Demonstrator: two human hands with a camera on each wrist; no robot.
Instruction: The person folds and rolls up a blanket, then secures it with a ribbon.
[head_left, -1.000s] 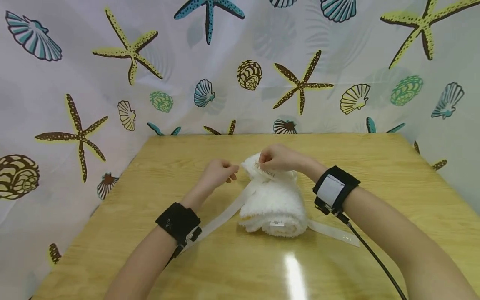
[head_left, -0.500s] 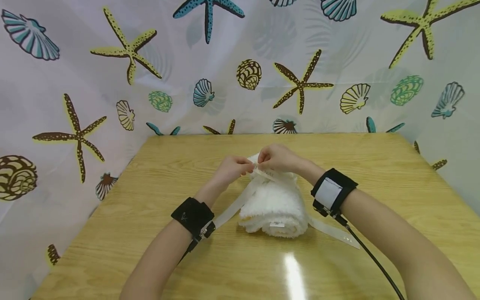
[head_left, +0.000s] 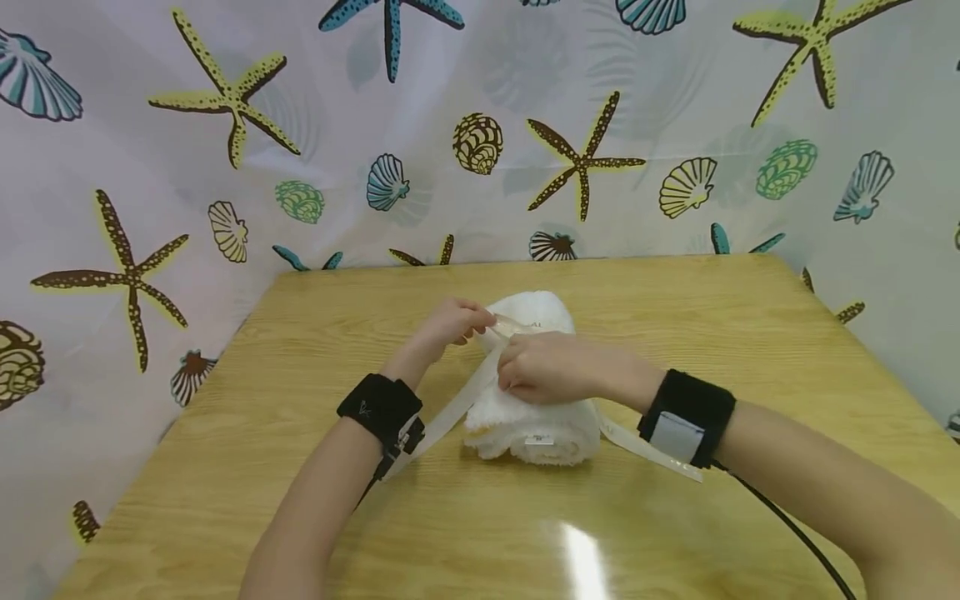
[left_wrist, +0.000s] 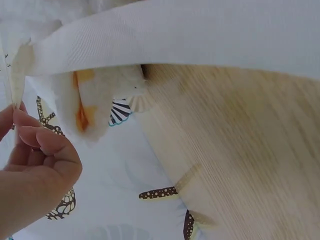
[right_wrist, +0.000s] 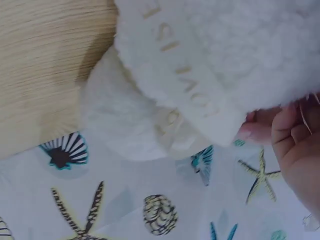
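A rolled white fluffy towel [head_left: 525, 425] lies on the table with a white ribbon [head_left: 461, 400] tied round it. Gold capital letters run along the ribbon [right_wrist: 182, 70] in the right wrist view. My left hand [head_left: 452, 323] pinches a raised part of the ribbon between thumb and fingertip, left of the towel's far end; the left wrist view shows this pinch [left_wrist: 42, 150]. My right hand [head_left: 551, 367] lies over the towel's middle with fingers curled, close beside the knot. I cannot tell whether those fingers hold ribbon.
One ribbon tail runs toward my left wrist; the other tail [head_left: 652, 450] lies on the wooden table [head_left: 675, 308] at the right. A small white label [head_left: 538, 440] shows on the towel's near end. A shell-and-starfish cloth [head_left: 420, 108] hangs behind.
My left hand has come in to the ribbon, taken hold, and drawn slightly back left. My right hand has let go of that part and moved nearer, over the towel. The head view has shifted slightly.
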